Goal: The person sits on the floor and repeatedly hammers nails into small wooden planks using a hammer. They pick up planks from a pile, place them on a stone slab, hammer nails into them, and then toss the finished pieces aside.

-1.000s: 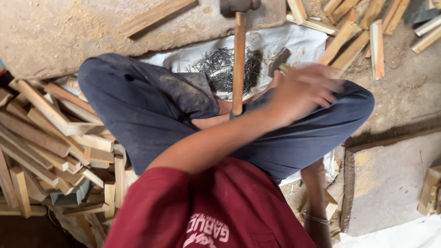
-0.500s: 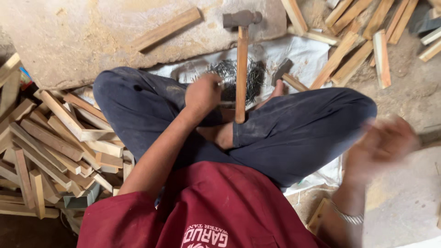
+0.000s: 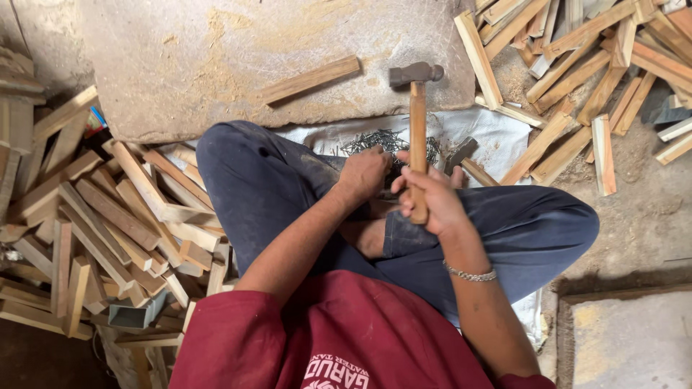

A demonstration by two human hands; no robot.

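Seated worker at a stone slab (image 3: 216, 65). The right hand (image 3: 432, 202) is wrapped around the wooden handle of a hammer (image 3: 417, 122), whose head rests on the slab's near edge. The left hand (image 3: 364, 173), fingers curled, digs into a nail pile (image 3: 375, 140) just below the slab. A wood strip (image 3: 310, 79) lies on the slab.

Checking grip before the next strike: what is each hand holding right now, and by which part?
The right hand grips the wooden-handled metal-headed hammer near the lower end of its handle. The left hand rests on the pile of dark nails; whether it holds any cannot be told.
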